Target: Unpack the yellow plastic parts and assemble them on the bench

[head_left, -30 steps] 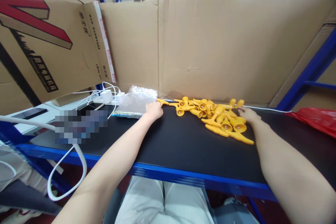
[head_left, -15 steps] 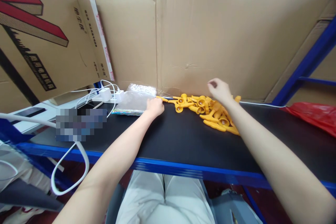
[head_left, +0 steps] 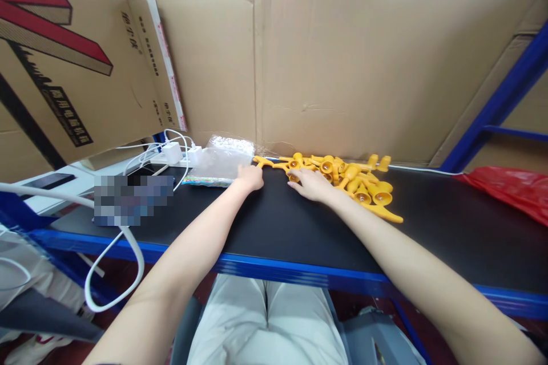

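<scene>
Both forearms reach out over the black surface point(head_left: 278, 228). The left hand point(head_left: 249, 177) rests with its fingers curled loosely, holding nothing, its knuckles just beside a clear plastic bag point(head_left: 220, 161). The right hand point(head_left: 311, 183) lies flat, palm down, fingers spread and empty, their tips at the near left edge of a heap of yellow plastic parts point(head_left: 342, 177); most of the heap lies to the right of and beyond them. Farther back stands a cardboard wall point(head_left: 342, 68).
</scene>
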